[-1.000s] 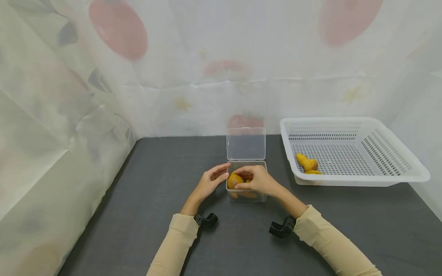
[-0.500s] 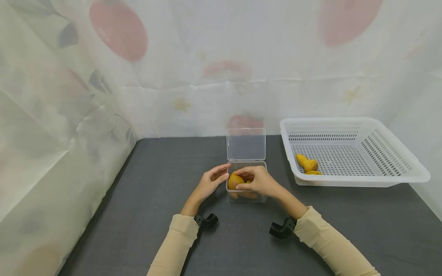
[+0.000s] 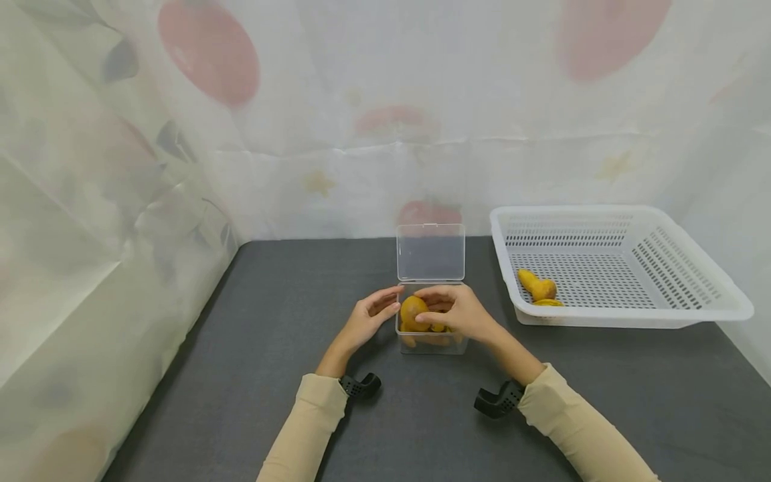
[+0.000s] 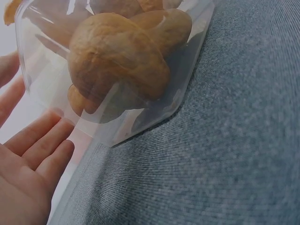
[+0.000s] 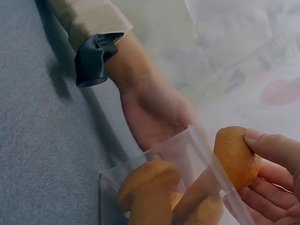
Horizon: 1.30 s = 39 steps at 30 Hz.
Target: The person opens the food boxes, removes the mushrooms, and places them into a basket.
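Pale sheeting (image 3: 361,80) printed with large faded red shapes and small yellow stars hangs behind and to the left of a dark grey surface (image 3: 289,288). Between the two hands stands a clear box (image 3: 432,348), its hinged lid (image 3: 431,253) raised upright on the side away from the wrists.

The left hand (image 3: 369,320) is at the box's left wall, its fingers extended and fairly straight, grasping nothing. The right hand (image 3: 460,311) reaches over the box from the other side and pinches a brownish-yellow mushroom (image 5: 236,157), thumb on the cap and other fingers at its opposite side. That cap sits at the box's mouth, just to the right of the left hand's fingertips. Below the right hand, more mushrooms (image 5: 149,197) lie inside the box.

Well to the right of the right hand, a white perforated basket (image 3: 638,315) holds another mushroom (image 3: 538,286) in its near-left corner, and beside it a further yellow piece (image 3: 548,302) is partly hidden by the rim. Behind each hand, a black device (image 3: 361,385) is worn at the wrist, next to a beige sleeve (image 3: 310,415).
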{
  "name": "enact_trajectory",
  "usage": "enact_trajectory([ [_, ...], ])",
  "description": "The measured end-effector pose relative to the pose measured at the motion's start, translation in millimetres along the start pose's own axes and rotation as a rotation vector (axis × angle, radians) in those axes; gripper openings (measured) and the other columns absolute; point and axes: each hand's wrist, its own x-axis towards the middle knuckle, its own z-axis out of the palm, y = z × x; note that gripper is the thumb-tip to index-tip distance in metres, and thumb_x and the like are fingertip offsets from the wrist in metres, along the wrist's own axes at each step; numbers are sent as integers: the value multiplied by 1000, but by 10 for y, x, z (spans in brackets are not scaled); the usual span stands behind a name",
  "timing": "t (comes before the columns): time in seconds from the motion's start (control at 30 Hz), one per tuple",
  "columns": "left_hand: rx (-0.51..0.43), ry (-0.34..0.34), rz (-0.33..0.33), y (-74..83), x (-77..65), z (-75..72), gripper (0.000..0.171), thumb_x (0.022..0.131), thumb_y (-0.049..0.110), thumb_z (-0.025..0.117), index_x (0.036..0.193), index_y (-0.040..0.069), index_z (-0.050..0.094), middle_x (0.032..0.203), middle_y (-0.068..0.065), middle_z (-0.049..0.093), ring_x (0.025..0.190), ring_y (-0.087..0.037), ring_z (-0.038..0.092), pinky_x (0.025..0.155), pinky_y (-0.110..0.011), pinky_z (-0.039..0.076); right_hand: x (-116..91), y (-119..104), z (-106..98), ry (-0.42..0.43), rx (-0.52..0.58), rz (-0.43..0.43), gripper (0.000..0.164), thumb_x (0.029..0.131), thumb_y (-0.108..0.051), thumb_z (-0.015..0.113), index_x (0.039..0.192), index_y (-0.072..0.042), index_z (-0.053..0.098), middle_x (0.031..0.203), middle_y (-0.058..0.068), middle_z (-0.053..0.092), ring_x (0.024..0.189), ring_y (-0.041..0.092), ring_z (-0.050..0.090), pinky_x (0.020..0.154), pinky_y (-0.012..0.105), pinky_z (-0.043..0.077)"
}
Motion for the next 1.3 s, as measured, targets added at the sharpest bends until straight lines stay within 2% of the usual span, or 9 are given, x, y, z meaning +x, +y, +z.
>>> enact_trajectory([
  [0.23, 0, 4, 8, -11, 3, -4, 43, 98, 18, 56, 139, 8, 51, 147, -15, 49, 139, -33, 44, 114, -50, 39, -33, -76, -51, 44, 5, -7, 41, 81, -7, 76, 119, 5, 65, 116, 25, 69, 98, 29, 71, 84, 36, 60],
  [0.43, -9, -2, 9, -15, -1, -4, 43, 98, 17, 56, 140, 8, 50, 148, -15, 49, 139, -32, 44, 113, -46, 41, -80, -139, -118, 63, 58, -4, 42, 82, -6, 74, 120, 7, 63, 117, 27, 67, 97, 3, 69, 88, 28, 59],
  [0.53, -16, -7, 2, -20, 0, -7, 43, 98, 17, 55, 140, 8, 50, 148, -14, 48, 140, -31, 44, 113, -45, 42, -100, -168, -155, 77, 88, 0, 42, 82, -5, 74, 120, 7, 63, 118, 28, 66, 96, -6, 66, 89, 23, 58],
  [0.7, -15, -14, 4, -36, 2, -13, 43, 99, 18, 55, 140, 9, 49, 149, -14, 47, 140, -32, 43, 113, -46, 42, -129, -200, -234, 100, 93, -10, 42, 82, -5, 74, 121, 8, 62, 119, 30, 65, 96, -8, 65, 87, 17, 56],
  [0.9, -29, -25, 19, -30, -7, -19, 45, 98, 22, 56, 141, 9, 48, 150, -15, 46, 141, -34, 42, 113, -49, 41, -163, -205, -346, 150, 68, -32, 42, 82, -2, 74, 120, 9, 62, 119, 30, 64, 96, -10, 64, 86, 16, 57],
  [0.97, -27, -25, 21, -33, -5, -18, 45, 99, 21, 55, 141, 9, 48, 150, -15, 45, 141, -34, 42, 113, -50, 41, -180, -201, -388, 167, 55, -40, 42, 82, -3, 74, 120, 9, 62, 117, 22, 68, 96, -10, 64, 85, 15, 57],
  [1.07, -23, -25, 27, -37, -3, -16, 44, 99, 19, 55, 142, 8, 48, 150, -15, 45, 141, -34, 41, 113, -50, 41, -203, -196, -453, 183, 64, -33, 43, 82, -4, 74, 121, 10, 61, 113, -3, 71, 96, -9, 65, 85, 13, 56],
  [1.17, -18, -22, 32, -39, -1, -15, 44, 99, 17, 54, 141, 8, 48, 150, -15, 45, 141, -34, 42, 113, -50, 41, -223, -190, -520, 196, 69, -41, 44, 82, -3, 73, 121, 12, 59, 108, -25, 66, 96, -9, 65, 84, 13, 56],
  [1.3, -16, -17, 38, -34, 0, -14, 43, 99, 16, 54, 141, 8, 48, 149, -16, 46, 140, -34, 42, 113, -50, 40, -255, -192, -609, 203, 77, -66, 44, 83, -1, 72, 121, 16, 57, 108, -28, 66, 97, -10, 65, 82, 12, 56],
])
